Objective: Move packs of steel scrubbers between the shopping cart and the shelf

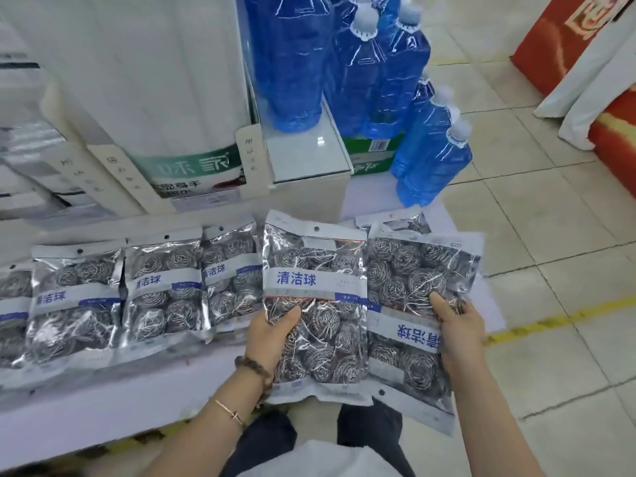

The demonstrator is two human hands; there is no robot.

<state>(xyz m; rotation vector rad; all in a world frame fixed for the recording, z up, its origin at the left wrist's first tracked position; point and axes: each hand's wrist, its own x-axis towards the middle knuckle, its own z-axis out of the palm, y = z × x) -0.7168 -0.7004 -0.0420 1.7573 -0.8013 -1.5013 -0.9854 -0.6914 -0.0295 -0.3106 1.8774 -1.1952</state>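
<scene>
Lying with its long axis pointing away from the person, the left pack [313, 280] has its hang-hole at the far end and its label reading right way up. The right pack [406, 270], just beside it with edges touching, follows the same axis but is turned end for end, label upside down and hang-hole nearest the body. The left hand [272, 335] grips its pack at the lower left edge, thumb curled over the front; the right hand [457, 325] holds the other by its right edge, thumb pressed on the scrubbers. The row of packs [161, 287] on the shelf [103, 390] lies to the left of both, labels upright, its last pack just beside the left pack. The left hand is therefore nearer that row's open end, and the right pack would probably need turning to match. No shopping cart shows.
</scene>
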